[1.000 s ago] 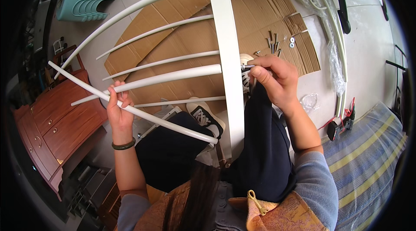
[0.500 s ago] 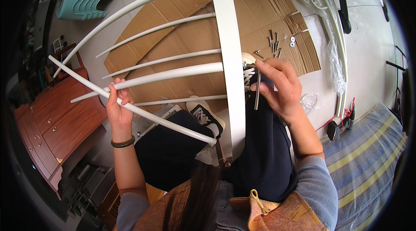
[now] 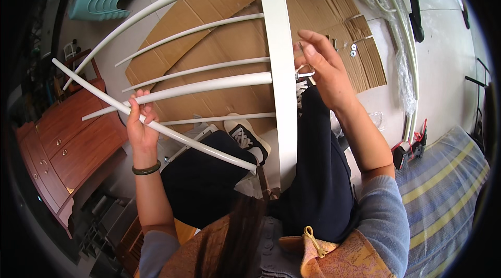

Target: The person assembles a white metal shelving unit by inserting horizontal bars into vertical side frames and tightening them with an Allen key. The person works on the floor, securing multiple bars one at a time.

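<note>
White-painted metal fills both grips: the left hand (image 3: 140, 124) wraps a loose thin tube (image 3: 156, 127) left of the broad upright bar (image 3: 279, 69), steadying it, while right hand (image 3: 324, 72) fingers pinch a small hex key (image 3: 304, 73) against that bar's right side. Flattened brown cardboard (image 3: 229, 48) lies behind.

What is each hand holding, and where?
Left hand grips a white tube near mid-length. Right hand pinches a small metal key at the white upright.
</note>
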A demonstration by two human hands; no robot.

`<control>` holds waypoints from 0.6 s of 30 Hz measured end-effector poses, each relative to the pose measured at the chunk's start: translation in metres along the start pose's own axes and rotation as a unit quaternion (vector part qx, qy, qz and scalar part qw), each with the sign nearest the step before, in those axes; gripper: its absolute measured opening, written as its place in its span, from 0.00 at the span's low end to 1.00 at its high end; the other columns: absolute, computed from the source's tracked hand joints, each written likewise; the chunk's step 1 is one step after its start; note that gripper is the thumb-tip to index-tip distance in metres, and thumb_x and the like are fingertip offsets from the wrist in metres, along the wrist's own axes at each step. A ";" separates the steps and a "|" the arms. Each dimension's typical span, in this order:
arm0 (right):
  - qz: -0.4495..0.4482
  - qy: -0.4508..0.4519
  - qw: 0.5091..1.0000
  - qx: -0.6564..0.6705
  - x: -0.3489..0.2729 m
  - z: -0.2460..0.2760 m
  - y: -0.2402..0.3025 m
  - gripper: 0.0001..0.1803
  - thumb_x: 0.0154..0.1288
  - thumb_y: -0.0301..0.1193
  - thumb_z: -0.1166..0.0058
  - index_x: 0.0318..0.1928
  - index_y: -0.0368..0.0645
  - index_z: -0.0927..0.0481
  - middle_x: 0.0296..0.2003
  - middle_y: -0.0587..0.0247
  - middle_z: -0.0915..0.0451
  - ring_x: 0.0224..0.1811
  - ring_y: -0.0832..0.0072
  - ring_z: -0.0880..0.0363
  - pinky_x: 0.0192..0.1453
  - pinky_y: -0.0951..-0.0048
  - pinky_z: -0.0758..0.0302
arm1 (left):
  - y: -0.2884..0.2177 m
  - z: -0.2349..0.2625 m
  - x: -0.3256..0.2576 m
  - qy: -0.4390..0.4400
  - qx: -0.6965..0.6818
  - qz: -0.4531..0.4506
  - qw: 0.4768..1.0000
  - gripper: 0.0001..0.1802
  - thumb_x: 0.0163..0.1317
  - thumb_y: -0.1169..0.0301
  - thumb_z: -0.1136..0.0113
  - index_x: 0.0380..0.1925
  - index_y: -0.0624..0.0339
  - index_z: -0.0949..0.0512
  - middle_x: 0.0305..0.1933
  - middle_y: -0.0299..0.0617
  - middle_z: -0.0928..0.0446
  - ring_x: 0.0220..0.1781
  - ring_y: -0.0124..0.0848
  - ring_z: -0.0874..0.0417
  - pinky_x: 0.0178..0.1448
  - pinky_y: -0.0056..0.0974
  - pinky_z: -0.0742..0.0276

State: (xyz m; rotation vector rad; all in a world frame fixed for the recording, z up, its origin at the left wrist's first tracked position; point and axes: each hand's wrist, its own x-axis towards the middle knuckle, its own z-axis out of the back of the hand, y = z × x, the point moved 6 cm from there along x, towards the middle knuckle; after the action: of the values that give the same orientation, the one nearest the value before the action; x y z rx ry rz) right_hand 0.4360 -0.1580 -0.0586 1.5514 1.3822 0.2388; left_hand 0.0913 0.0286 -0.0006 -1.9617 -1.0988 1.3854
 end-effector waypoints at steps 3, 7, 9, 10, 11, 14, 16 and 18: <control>0.124 0.021 0.987 -0.104 -0.009 0.007 0.005 0.23 0.67 0.42 0.62 0.50 0.33 0.31 0.38 0.64 0.28 0.36 0.80 0.30 0.40 0.80 0.32 | -0.001 -0.001 0.000 0.011 0.008 0.007 1.000 0.07 0.64 0.68 0.55 0.39 0.56 0.32 0.45 0.39 0.26 0.49 0.27 0.25 0.19 0.20 0.36; 0.072 0.044 0.981 -0.173 -0.034 0.019 -0.012 0.19 0.66 0.40 0.58 0.41 0.34 0.26 0.35 0.62 0.26 0.35 0.78 0.29 0.41 0.77 0.31 | -0.001 -0.001 0.000 0.006 0.006 0.011 1.000 0.07 0.64 0.68 0.55 0.39 0.57 0.32 0.44 0.40 0.26 0.49 0.28 0.25 0.19 0.20 0.37; 0.103 0.111 0.957 -0.248 -0.051 0.013 -0.006 0.14 0.61 0.37 0.51 0.36 0.36 0.26 0.32 0.62 0.26 0.33 0.76 0.28 0.39 0.77 0.30 | -0.001 -0.001 0.000 0.003 0.007 0.011 1.000 0.07 0.64 0.69 0.54 0.39 0.57 0.32 0.44 0.40 0.26 0.49 0.29 0.25 0.19 0.20 0.37; 0.119 0.144 0.940 -0.285 -0.059 0.009 -0.004 0.13 0.59 0.35 0.47 0.34 0.37 0.26 0.31 0.62 0.25 0.32 0.76 0.27 0.38 0.76 0.30 | -0.001 -0.001 0.000 0.003 0.007 0.011 1.000 0.07 0.64 0.69 0.54 0.39 0.58 0.32 0.44 0.40 0.26 0.49 0.29 0.25 0.19 0.20 0.37; 0.144 0.159 0.927 -0.306 -0.067 0.004 0.003 0.12 0.54 0.33 0.43 0.32 0.38 0.27 0.29 0.62 0.25 0.30 0.74 0.27 0.36 0.76 0.30 | -0.001 -0.001 -0.001 0.003 0.008 0.010 1.000 0.07 0.64 0.69 0.54 0.39 0.58 0.32 0.44 0.40 0.26 0.49 0.30 0.25 0.19 0.21 0.37; 0.261 0.149 0.893 -0.335 -0.079 -0.008 0.026 0.13 0.46 0.33 0.36 0.27 0.40 0.27 0.24 0.63 0.25 0.25 0.70 0.27 0.30 0.74 0.30 | 0.000 -0.002 0.000 -0.004 0.010 0.010 1.000 0.07 0.64 0.69 0.54 0.39 0.58 0.32 0.45 0.40 0.27 0.49 0.30 0.25 0.19 0.20 0.37; 0.332 0.147 0.858 -0.364 -0.076 -0.014 0.047 0.14 0.47 0.34 0.36 0.25 0.39 0.27 0.24 0.62 0.24 0.24 0.71 0.26 0.30 0.73 0.30 | 0.000 0.000 0.001 0.018 -0.004 0.015 1.000 0.08 0.63 0.70 0.53 0.40 0.59 0.32 0.45 0.41 0.27 0.49 0.31 0.25 0.21 0.21 0.34; 0.389 0.116 0.848 -0.339 -0.065 -0.016 0.064 0.12 0.50 0.29 0.38 0.29 0.37 0.28 0.23 0.63 0.27 0.23 0.75 0.29 0.29 0.76 0.33 | -0.002 0.001 -0.001 -0.016 -0.001 -0.005 1.000 0.08 0.63 0.71 0.53 0.41 0.61 0.33 0.45 0.41 0.27 0.50 0.32 0.25 0.26 0.22 0.30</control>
State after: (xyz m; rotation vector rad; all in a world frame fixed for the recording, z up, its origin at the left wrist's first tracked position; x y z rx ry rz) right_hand 0.4444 -0.1940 0.0263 1.3933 0.6193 1.3029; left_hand 0.0900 0.0290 0.0010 -1.9391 -1.1225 1.4157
